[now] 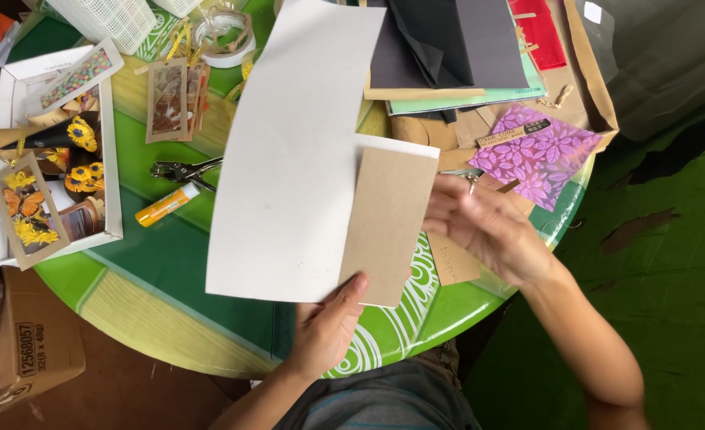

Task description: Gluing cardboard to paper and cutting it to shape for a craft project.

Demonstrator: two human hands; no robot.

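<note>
My left hand point(326, 326) pinches the bottom edge of a large white sheet of card point(289, 151) and a smaller brown card rectangle point(388, 227) laid over its lower right corner, holding both above a round green table point(153, 263). My right hand point(484, 227) is at the brown card's right edge, fingers curled and touching it. Just behind the right hand lie metal scissors point(470, 177), mostly hidden.
A white box point(113, 159) of sunflower and butterfly cards stands at the left. A yellow glue stick point(165, 205), a metal hole punch point(183, 170), tape roll point(223, 36), purple flowered paper point(539, 155) and black, red and teal sheets point(456, 48) lie around. A cardboard box point(30, 342) sits on the floor.
</note>
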